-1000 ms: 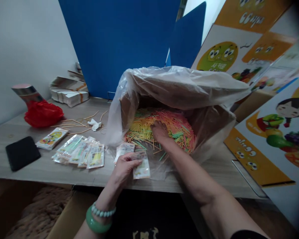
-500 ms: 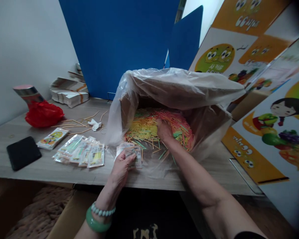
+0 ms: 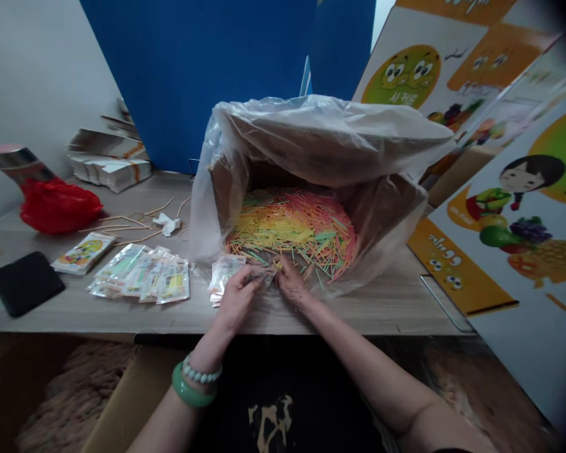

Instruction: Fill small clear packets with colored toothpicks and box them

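My left hand (image 3: 238, 294) pinches a small clear packet (image 3: 264, 273) at the front of a lined carton. Against the packet's right end, my right hand (image 3: 291, 282) is closed on a few yellow sticks (image 3: 277, 265). The carton lies open toward me, a clear plastic liner (image 3: 202, 220) over its edges. A heap of thin yellow, green, orange and pink sticks (image 3: 287, 220) fills its bottom. Left of my left hand lie a few more packets (image 3: 224, 274). Farther left, several overlapping clear packets (image 3: 139, 274) hold coloured sticks.
A dark flat object (image 3: 27, 283), a printed card pack (image 3: 85, 253), a red bag (image 3: 60, 204) and paper stacks (image 3: 110, 165) stand at the left. A blue panel (image 3: 207, 63) rises behind. Printed cartons (image 3: 514, 233) stand at the right, near a wire handle (image 3: 446, 303).
My right hand has left the stick heap and come down beside my left hand with yellow sticks. My left hand has moved slightly up with the packet. The view has shifted.
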### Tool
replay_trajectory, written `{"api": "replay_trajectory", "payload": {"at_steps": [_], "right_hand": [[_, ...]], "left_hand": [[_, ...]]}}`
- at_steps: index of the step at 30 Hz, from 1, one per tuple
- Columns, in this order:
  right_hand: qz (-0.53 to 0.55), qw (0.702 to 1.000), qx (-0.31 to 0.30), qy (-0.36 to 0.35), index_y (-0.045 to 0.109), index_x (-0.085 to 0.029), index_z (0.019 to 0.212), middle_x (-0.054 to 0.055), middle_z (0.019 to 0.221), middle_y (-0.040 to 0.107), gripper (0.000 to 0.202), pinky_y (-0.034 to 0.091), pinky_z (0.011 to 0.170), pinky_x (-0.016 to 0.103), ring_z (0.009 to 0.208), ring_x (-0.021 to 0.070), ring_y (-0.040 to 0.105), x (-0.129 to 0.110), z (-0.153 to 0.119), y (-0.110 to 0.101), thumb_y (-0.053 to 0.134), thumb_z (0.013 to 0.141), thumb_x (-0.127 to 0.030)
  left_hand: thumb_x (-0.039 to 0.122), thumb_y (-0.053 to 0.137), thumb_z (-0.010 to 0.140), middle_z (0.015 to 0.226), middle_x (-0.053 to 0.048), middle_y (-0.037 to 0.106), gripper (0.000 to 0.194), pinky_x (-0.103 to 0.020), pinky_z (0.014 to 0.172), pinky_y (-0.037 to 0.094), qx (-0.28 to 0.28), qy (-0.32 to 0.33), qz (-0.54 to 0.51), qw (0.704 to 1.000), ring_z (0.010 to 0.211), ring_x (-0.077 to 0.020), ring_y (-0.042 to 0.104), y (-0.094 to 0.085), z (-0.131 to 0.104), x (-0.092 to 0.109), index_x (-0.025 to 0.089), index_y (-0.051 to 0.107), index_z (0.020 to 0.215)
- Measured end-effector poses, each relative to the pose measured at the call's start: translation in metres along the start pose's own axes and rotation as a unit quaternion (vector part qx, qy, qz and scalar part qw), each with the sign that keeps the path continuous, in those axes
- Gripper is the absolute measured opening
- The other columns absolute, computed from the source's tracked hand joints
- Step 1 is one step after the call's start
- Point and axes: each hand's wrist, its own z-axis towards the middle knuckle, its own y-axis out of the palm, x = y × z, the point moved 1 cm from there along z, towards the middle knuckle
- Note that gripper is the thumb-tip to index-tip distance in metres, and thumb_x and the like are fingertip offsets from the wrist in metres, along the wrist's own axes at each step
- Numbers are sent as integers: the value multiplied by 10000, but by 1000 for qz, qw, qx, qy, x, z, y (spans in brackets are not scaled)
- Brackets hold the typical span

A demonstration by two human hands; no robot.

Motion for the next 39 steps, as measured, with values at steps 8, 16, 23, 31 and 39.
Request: {"api": "replay_trajectory", "payload": {"at_steps": [8,16,23,31,39], "right_hand": [[45,999,29,1,532,-225,850,6,802,627,90,453,739,298,764,182,570,-4,-5,-9,478,779,-228],[24,999,-3,27,557,-227,912,-7,798,598,141,436,743,290,784,179,561,2,-5,-8,497,809,-301],[28,1000,6,7,561,-225,807,12,790,650,127,436,768,314,774,184,594,-12,-8,-16,473,848,-308],[214,974,71,-28,511,-241,860,-32,743,672,120,454,940,375,821,172,665,-67,-8,-27,567,908,-336],[344,937,30,-45,525,-233,868,-29,763,669,130,489,925,386,811,168,686,-110,-14,-10,589,923,-332]], "left_hand": [[358,728,769,825,-25,687,245,-275,716,495,4,-22,-33,999,735,-156,614,2,2,-11,167,670,910],[475,817,664,825,-36,704,525,-299,594,532,-20,-154,-121,981,619,-171,651,3,-7,-19,168,653,1057],[326,768,668,581,21,543,257,-231,579,383,32,-65,29,997,598,-107,476,-7,-11,-10,152,614,560],[342,724,661,586,4,550,201,-254,586,371,52,-49,79,994,613,-134,468,-8,-13,-6,156,679,601],[412,770,625,528,53,368,400,-228,511,233,61,-66,117,989,546,-80,308,-8,-17,-2,162,483,502]]}}
